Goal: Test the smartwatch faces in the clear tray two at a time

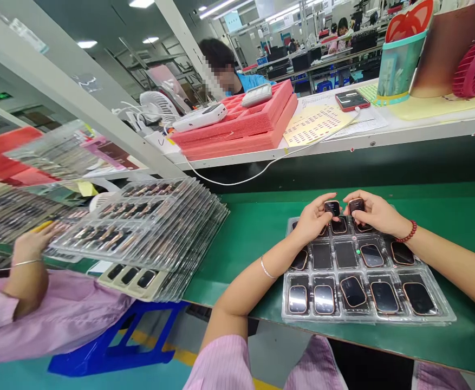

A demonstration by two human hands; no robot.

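A small dark watch body point(332, 208) is grasped in the left hand point(313, 221) grip and another point(356, 205) in the right hand point(377, 213), above the clear tray's point(444, 314) far row, partly hidden by fingers, with stacked trays point(172, 238) nearby on the green tabletop point(253, 233).

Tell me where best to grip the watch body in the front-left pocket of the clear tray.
Probably by its two long copper-edged sides, coming straight down from above. The front-left watch body lies flat, screen up, sunk in its pocket of the clear tray, so only the rim is reachable. Both the left hand and right hand pinch theirs by the edges.
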